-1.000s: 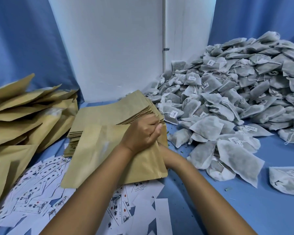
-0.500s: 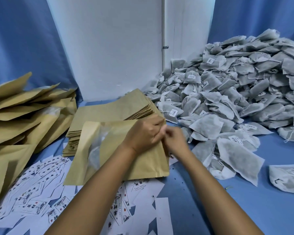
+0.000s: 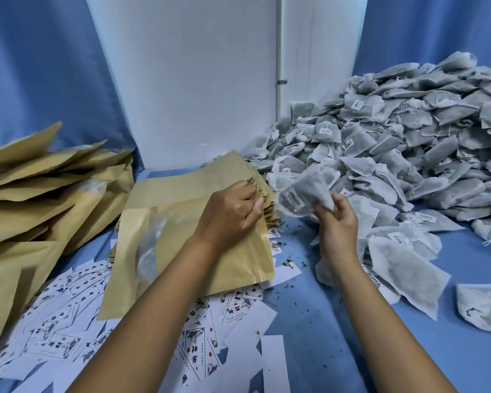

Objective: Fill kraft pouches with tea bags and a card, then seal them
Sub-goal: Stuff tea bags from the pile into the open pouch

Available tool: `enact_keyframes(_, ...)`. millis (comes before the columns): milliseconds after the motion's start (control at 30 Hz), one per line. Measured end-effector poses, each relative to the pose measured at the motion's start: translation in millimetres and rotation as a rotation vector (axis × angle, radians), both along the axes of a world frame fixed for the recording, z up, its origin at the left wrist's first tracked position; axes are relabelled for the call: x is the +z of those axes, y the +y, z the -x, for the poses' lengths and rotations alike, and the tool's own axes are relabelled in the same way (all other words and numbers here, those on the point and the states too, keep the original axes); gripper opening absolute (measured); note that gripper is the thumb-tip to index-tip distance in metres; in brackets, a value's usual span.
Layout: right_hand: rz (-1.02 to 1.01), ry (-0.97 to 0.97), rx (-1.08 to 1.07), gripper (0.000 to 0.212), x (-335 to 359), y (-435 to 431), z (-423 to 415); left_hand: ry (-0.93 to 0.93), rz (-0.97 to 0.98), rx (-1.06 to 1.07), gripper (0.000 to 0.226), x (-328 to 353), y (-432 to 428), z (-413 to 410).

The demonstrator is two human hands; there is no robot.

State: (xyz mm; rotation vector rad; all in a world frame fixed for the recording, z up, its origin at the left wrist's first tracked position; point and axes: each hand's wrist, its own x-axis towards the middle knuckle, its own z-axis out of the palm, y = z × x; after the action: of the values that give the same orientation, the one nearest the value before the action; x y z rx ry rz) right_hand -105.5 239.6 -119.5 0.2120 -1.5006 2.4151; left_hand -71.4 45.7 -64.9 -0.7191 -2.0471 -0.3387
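Observation:
A kraft pouch (image 3: pixel 182 251) with a clear window lies tilted over a stack of flat pouches (image 3: pixel 210 177). My left hand (image 3: pixel 230 214) grips the pouch's right-hand edge near its mouth. My right hand (image 3: pixel 338 222) holds a grey tea bag (image 3: pixel 304 194) pinched in its fingers, lifted just right of the pouch mouth. A large heap of tea bags (image 3: pixel 394 143) fills the right side of the blue table. Printed cards (image 3: pixel 68 321) lie scattered under and in front of the pouch.
A pile of filled kraft pouches (image 3: pixel 40 194) lies at the left. A white wall panel (image 3: pixel 196 80) with a thin pipe stands behind, with blue curtains either side. Tea crumbs speckle the blue tabletop (image 3: pixel 309 307) between my arms.
My right hand left the pouch mouth, went right to the heap and now holds a tea bag up. My left hand keeps its grip on the pouch edge.

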Motion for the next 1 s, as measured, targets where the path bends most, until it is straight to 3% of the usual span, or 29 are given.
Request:
enact_keyframes(67,0.254,-0.033,0.233,0.023,6,-2,-8,-0.008,-0.017,0.031,0.039,-2,1,0)
enact_keyframes(100,0.182,-0.025,0.265,0.021,6,-6,-13,-0.011,-0.025,0.022,0.038,-2,3,0)
enact_keyframes(233,-0.612,0.114,0.205,0.019,2,-46,-39,0.03,-0.011,-0.097,0.039,-4,15,-6)
enact_keyframes(300,-0.916,0.25,0.161,0.024,-7,-64,-46,0.052,0.027,-0.137,0.039,-4,21,-7)
enact_keyframes(367,-1.077,0.36,0.317,0.026,-12,-75,-50,0.046,0.092,-0.16,0.039,-8,23,-7)
enact_keyframes(433,-0.992,0.229,0.501,0.025,-11,-61,-43,0.044,0.085,-0.139,0.04,-12,17,-7)
enact_keyframes(500,-0.969,0.122,0.397,0.032,0,-32,-30,0.043,-0.019,-0.092,0.042,-10,7,-5)
enact_keyframes(533,-0.982,0.099,0.322,0.035,0,-16,-21,0.046,-0.074,-0.072,0.043,-8,3,-4)
enact_keyframes(600,-1.16,0.071,0.394,0.022,-7,8,-11,0.057,-0.132,-0.06,0.046,-5,-2,-1)
enact_keyframes(633,-1.308,0.078,0.478,0.015,-13,12,-11,0.062,-0.142,-0.063,0.046,-4,-2,0)
enact_keyframes(700,-1.489,0.132,0.539,0.033,-29,8,-9,0.071,-0.145,-0.055,0.046,-2,0,2)
enact_keyframes(767,-1.454,0.177,0.495,0.036,-36,-2,-6,0.071,-0.142,-0.034,0.046,-2,2,3)
enact_keyframes(1000,-1.382,0.386,0.27,0.008,-36,3,1,0.067,-0.099,-0.024,0.044,-7,3,0)
